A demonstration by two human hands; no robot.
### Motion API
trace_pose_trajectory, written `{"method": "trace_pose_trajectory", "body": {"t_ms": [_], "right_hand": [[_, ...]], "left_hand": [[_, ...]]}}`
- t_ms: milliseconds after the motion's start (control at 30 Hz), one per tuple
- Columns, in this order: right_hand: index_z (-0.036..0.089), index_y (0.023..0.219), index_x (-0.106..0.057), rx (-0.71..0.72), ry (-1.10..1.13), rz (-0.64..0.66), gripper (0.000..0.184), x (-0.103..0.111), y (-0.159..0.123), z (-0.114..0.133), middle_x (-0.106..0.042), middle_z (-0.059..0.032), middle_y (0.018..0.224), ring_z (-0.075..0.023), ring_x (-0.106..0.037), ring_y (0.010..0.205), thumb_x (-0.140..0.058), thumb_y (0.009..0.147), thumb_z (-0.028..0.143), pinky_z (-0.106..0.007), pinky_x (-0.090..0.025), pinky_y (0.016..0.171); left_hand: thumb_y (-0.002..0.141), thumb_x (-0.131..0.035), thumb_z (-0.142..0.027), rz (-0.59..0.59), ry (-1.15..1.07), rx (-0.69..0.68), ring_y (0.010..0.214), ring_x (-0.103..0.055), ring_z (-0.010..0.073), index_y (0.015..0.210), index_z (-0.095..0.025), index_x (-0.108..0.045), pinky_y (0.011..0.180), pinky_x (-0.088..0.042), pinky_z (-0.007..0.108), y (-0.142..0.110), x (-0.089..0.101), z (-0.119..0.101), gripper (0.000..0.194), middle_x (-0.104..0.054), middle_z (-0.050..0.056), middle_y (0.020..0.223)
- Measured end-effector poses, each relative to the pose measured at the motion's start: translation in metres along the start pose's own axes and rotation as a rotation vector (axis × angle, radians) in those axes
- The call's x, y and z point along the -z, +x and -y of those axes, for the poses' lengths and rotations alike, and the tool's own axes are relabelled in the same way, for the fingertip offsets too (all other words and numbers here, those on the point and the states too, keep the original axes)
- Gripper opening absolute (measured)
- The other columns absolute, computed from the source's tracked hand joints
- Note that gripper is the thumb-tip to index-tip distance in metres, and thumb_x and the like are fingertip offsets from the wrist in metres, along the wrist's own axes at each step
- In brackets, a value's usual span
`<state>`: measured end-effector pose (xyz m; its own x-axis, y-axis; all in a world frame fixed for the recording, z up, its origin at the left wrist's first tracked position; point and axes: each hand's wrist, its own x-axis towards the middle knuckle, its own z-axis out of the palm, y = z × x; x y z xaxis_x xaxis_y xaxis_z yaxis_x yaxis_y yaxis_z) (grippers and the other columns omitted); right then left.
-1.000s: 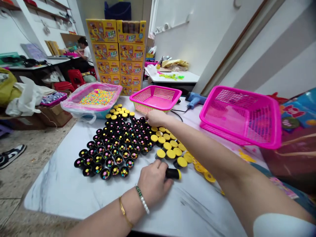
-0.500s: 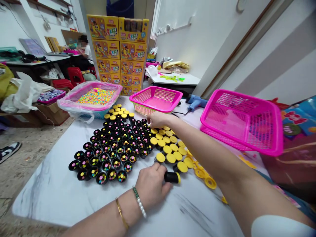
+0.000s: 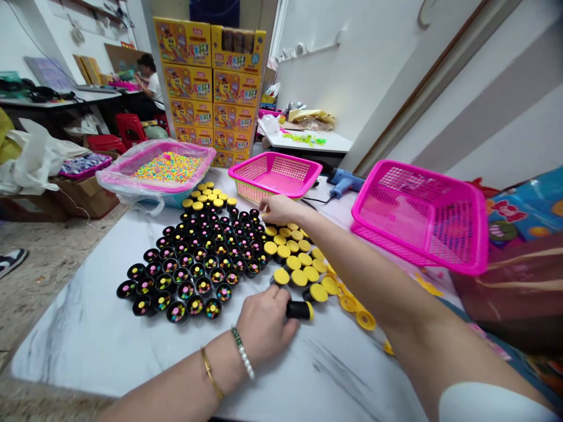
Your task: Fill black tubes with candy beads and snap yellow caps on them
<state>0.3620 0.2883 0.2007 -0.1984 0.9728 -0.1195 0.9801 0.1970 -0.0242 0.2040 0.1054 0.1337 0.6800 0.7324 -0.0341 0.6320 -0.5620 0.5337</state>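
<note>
My left hand (image 3: 264,322) is closed around the base of a small black cup with a yellow lid (image 3: 299,310), lying on its side at the table's front. My right hand (image 3: 279,210) reaches to the far end of the cups, its fingers bent down and together; what they hold is hidden. Left of it stand many open black cups (image 3: 197,269), packed close, with coloured candy beads inside. Under and beside my right forearm are upright cups with yellow lids (image 3: 299,278). Loose yellow lids (image 3: 365,319) lie farther right.
A lined pink basket (image 3: 200,153) of coloured beads (image 3: 169,167) stands at the back left. Two more pink baskets (image 3: 231,173) (image 3: 481,223) and a blue heat gun (image 3: 345,183) are behind and right. Yellow boxes (image 3: 189,82) are stacked beyond; a person (image 3: 153,88) sits farther back.
The view has shifted slightly, so most things appear a little farther left. Both hands keep nearly the same places, the left still on the lidded cup.
</note>
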Motion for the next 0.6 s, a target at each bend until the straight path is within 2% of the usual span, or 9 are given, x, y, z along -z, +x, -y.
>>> {"method": "trace_pose_trajectory", "body": {"t_ms": [100,267,400,500,567,600], "right_hand": [[0.016,0.105,-0.068,-0.013,0.023,-0.027,0.029,0.003,-0.011,0.000,-0.072,-0.0066,0.103,-0.0180,-0.064,0.088,-0.064,0.076,0.023,-0.023,-0.045,0.070],[0.016,0.095,-0.068,-0.019,0.048,-0.020,0.024,0.004,-0.025,-0.003,-0.072,-0.0048,0.096,-0.0166,-0.062,0.084,-0.069,0.071,0.019,-0.022,-0.042,0.066],[0.015,0.092,-0.069,-0.012,0.065,-0.054,0.019,0.004,-0.036,-0.010,-0.071,-0.0050,0.090,-0.0163,-0.062,0.080,-0.067,0.073,0.020,-0.023,-0.041,0.065],[0.015,0.089,-0.071,-0.020,0.095,-0.242,0.016,0.011,-0.065,-0.009,-0.071,-0.0067,0.089,-0.0179,-0.062,0.082,-0.064,0.079,0.024,-0.026,-0.041,0.070],[0.015,0.088,-0.071,0.004,0.150,-0.360,0.014,0.018,-0.099,-0.004,-0.071,-0.0058,0.088,-0.0170,-0.062,0.082,-0.062,0.081,0.024,-0.026,-0.042,0.073],[0.015,0.087,-0.070,0.030,0.198,-0.369,0.013,0.021,-0.119,0.001,-0.070,-0.0044,0.086,-0.0154,-0.062,0.078,-0.062,0.081,0.023,-0.025,-0.042,0.073]], "left_hand": [[0.083,-0.057,-0.030,-0.013,0.004,-0.007,0.089,-0.064,0.0219,0.100,-0.019,-0.057,0.075,-0.052,0.033,-0.001,0.000,0.000,0.020,-0.065,0.005,0.101],[0.083,-0.056,-0.029,-0.033,0.003,-0.040,0.084,-0.063,0.0211,0.098,-0.019,-0.057,0.070,-0.050,0.032,-0.002,0.000,0.002,0.019,-0.065,0.005,0.098],[0.080,-0.058,-0.024,-0.069,-0.088,-0.050,0.079,-0.061,0.0192,0.097,-0.018,-0.057,0.069,-0.047,0.030,0.000,-0.002,0.006,0.018,-0.064,0.005,0.092],[0.076,-0.062,-0.020,-0.117,-0.228,-0.058,0.072,-0.058,0.0166,0.097,-0.017,-0.058,0.066,-0.045,0.028,0.001,-0.002,0.008,0.021,-0.063,0.002,0.081],[0.075,-0.065,-0.020,-0.157,-0.364,-0.063,0.064,-0.054,0.0134,0.098,-0.016,-0.059,0.061,-0.043,0.025,0.001,0.001,0.007,0.024,-0.060,-0.001,0.072],[0.075,-0.066,-0.021,-0.178,-0.442,-0.067,0.060,-0.053,0.0118,0.098,-0.017,-0.059,0.058,-0.042,0.023,0.001,0.002,0.006,0.024,-0.058,-0.003,0.069]]}}
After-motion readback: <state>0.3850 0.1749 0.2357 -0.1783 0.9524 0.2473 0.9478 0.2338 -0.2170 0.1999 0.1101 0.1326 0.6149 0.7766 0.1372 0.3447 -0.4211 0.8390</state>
